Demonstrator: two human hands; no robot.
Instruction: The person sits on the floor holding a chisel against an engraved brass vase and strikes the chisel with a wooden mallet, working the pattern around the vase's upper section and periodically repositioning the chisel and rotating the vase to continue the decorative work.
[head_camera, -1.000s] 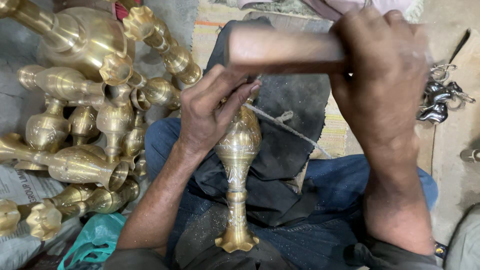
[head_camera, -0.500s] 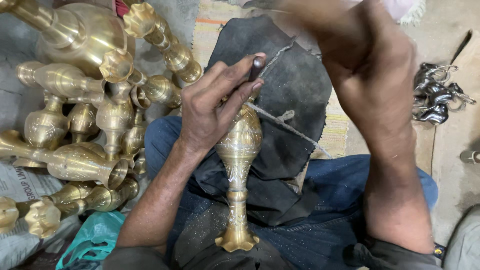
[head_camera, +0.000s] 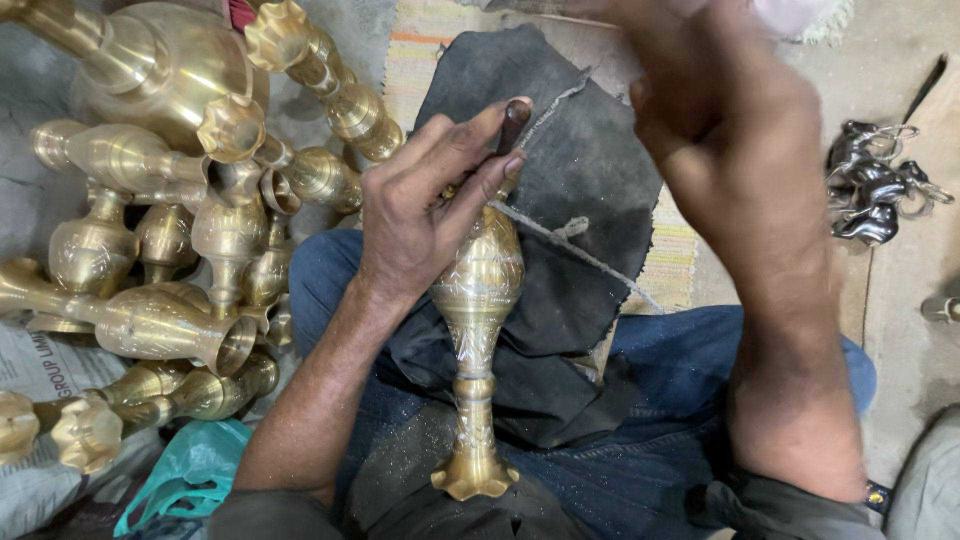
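An engraved brass vase (head_camera: 480, 290) lies across my lap on a dark cloth (head_camera: 590, 170), its flared foot toward me. My left hand (head_camera: 420, 220) rests on the vase's upper body and pinches a short dark chisel (head_camera: 513, 120), tip against the brass. My right hand (head_camera: 730, 140) is raised above and to the right, blurred by motion, fingers closed. The wooden mallet it grips is mostly cut off by the top edge. A thin cord (head_camera: 570, 235) runs from the vase across the cloth.
Several brass vases (head_camera: 150, 170) are piled on the floor at my left, over newspaper (head_camera: 30, 360) and a teal bag (head_camera: 190, 470). A striped mat (head_camera: 430, 40) lies beyond the cloth. Small dark metal pieces (head_camera: 875, 190) sit on the ground at right.
The right hand has swung upward and the mallet's wooden head has left the view at the top. The left hand, chisel and vase stay in place.
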